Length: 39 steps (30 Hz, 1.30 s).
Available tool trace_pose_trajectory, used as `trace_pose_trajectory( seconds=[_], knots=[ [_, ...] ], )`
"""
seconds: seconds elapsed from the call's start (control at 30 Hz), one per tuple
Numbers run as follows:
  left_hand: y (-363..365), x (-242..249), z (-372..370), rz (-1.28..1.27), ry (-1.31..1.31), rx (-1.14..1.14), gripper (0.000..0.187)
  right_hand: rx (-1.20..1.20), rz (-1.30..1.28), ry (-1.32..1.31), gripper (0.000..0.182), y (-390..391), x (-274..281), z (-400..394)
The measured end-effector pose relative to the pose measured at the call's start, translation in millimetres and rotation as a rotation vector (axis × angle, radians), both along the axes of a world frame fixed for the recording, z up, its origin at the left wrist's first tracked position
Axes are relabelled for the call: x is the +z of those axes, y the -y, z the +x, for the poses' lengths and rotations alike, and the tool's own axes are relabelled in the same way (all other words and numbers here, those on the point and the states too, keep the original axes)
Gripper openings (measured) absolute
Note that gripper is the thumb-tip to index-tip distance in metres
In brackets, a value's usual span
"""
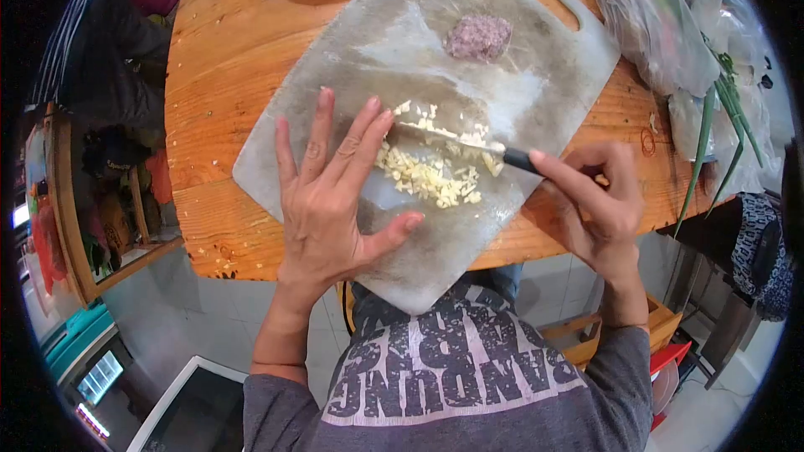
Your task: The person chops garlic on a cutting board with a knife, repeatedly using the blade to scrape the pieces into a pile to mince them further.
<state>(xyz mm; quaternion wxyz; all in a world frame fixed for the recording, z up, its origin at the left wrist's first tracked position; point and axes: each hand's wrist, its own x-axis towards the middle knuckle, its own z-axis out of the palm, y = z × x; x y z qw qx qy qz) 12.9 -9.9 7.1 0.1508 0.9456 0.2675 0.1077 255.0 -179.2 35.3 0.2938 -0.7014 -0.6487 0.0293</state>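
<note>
Garlic (435, 184), pale and coarsely chopped, lies scattered across the middle of a worn cutting board (402, 264), on both sides of the knife (521, 161). The right hand (607, 205) is closed around the dark handle, its index finger stretched forward along it. The left hand (322, 192) holds nothing in its palm; its fingers are spread, with the index and middle fingertips right at the blade's far end. Whether they press on it, I cannot tell.

For an even mince, the tip should act as a pivot on the board while the handle end rocks up and down, sweeping slowly through the pile. Flat fingertips belong on the spine, clear of the edge. The bits are uneven and spread thin, so gathering them into a tight heap with the spine between passes would help, as would scraping off those that cling to the blade.

The purplish minced mound (479, 38), probably shallot, sits apart near the handle slot; stray garlic should be kept out of it. The board lies slantwise and overhangs the desk (222, 125) on the person's side, so downward force is safest over the supported part.
</note>
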Motion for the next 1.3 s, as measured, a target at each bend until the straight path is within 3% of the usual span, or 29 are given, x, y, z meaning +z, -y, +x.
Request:
trace_pose_trajectory(
  seconds=[0.13, 0.5, 0.93, 1.1, 1.3],
  knots=[
    [-3, 0, 3, 0.003, 0.026, 0.001, 0.087, -0.015, -0.056, -0.096, 0.051, -3, -8, 4],
    [0, -5, -3, 0.028, 0.018, -0.015, 0.087, 0.005, -0.031, 0.13, 0.056, 6, 8, -15],
    [-2, -5, -3, 0.064, 0.094, 0.013, 0.083, 0.045, -0.023, 0.052, 0.057, -5, -4, -2],
    [0, -2, -2, 0.065, 0.081, -0.045, 0.078, 0.066, -0.037, 0.094, 0.047, -7, 13, 19],
    [4, 1, -3, 0.055, 0.054, -0.099, 0.073, -0.014, -0.078, -0.055, 0.046, 24, 0, 0]
  ],
)
